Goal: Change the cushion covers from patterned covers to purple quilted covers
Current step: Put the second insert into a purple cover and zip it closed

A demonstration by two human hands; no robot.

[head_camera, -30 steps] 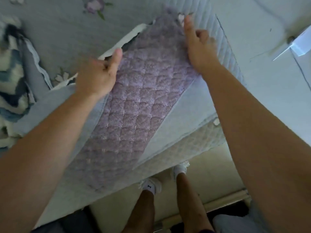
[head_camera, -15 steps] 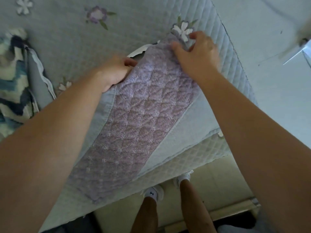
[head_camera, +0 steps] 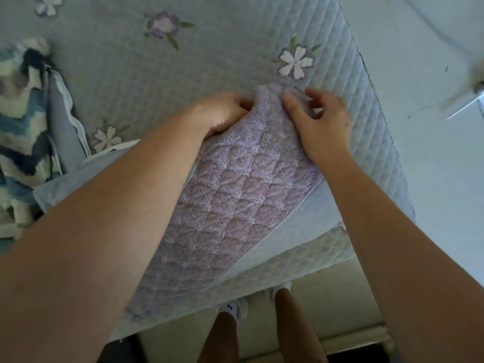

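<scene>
Where the right hand point(head_camera: 323, 124) pinched before, its fingers point(head_camera: 318, 94) now spread loose, thumb on the purple quilted cover point(head_camera: 235, 200), mid-frame on the quilt point(head_camera: 183, 74); left hand point(head_camera: 222, 113) grips its top edge, fingers curled.

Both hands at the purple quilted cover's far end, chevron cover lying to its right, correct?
No. The head view shows the chevron cover left of the purple quilted cover; the left hand and right hand are at its far end.
</scene>
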